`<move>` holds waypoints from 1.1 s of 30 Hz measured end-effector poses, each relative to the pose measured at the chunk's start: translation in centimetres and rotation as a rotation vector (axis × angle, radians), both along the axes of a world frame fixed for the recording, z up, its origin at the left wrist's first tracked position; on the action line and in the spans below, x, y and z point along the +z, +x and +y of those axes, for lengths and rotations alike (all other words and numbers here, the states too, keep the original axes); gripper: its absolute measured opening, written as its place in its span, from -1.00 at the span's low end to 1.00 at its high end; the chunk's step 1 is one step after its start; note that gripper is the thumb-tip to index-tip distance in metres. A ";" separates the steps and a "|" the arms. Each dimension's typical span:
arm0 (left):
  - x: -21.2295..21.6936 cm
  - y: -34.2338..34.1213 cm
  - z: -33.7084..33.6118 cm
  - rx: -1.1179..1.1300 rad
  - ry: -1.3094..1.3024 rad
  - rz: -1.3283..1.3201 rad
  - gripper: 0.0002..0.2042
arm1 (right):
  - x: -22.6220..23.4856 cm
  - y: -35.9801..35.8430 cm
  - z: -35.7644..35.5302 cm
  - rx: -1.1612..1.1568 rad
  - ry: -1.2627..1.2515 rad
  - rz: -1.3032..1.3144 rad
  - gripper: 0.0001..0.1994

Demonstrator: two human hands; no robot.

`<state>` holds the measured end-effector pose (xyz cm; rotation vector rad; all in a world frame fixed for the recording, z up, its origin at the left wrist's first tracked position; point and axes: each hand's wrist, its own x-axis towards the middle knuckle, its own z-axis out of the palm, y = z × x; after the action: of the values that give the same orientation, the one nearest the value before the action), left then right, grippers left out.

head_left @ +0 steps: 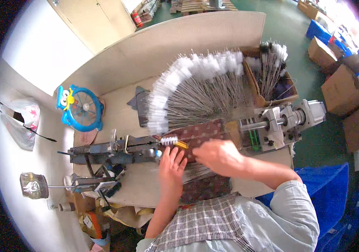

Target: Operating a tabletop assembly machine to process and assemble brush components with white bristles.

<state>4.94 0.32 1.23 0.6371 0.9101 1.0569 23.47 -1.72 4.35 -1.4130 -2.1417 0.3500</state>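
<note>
My left hand [172, 167] is at the middle of the bench, its fingers stretched out and slightly apart. Its fingertips lie just below a small white bristle brush head [170, 141] and a yellow strip-like piece [181, 144]; whether they touch is unclear. To its right, my right hand [220, 157] is curled closed over a dark red dotted cloth [202, 133], and what it may hold is hidden. Left of the brush head runs a long dark metal fixture [139, 156] with a clamp-like end. Behind the cloth fans a large pile of white-tipped wire brushes [204, 90].
A motorised shaft unit [282, 122] sits at the bench's right end. Behind it, a cardboard box [257, 90] holds more wire brushes. A blue toy-shaped fan [83, 108] stands at the left. Blue bins [328, 193] and cartons [341, 88] are on the right.
</note>
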 end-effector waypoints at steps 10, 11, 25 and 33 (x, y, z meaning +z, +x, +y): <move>-7.5 -25.3 -2.6 0.522 -0.113 -0.186 -0.81 | -3.6 2.0 -2.6 -0.029 -0.255 -0.339 -0.90; -7.7 -27.9 -2.5 0.761 -0.129 -0.126 -0.80 | -3.3 2.1 -2.5 -0.026 -0.253 -0.349 -0.90; -6.0 -22.5 -2.1 1.024 -0.163 0.150 -0.71 | 0.2 0.2 -2.7 -0.177 -0.438 -0.475 -0.86; -3.5 -11.0 -2.4 0.335 -0.185 -0.175 -0.84 | 1.0 1.6 -4.2 -0.059 -0.333 -0.647 -0.82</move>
<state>-6.09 -2.07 -2.25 0.2377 0.9671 1.2862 25.12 -5.95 5.31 -1.9820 -2.6252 0.2553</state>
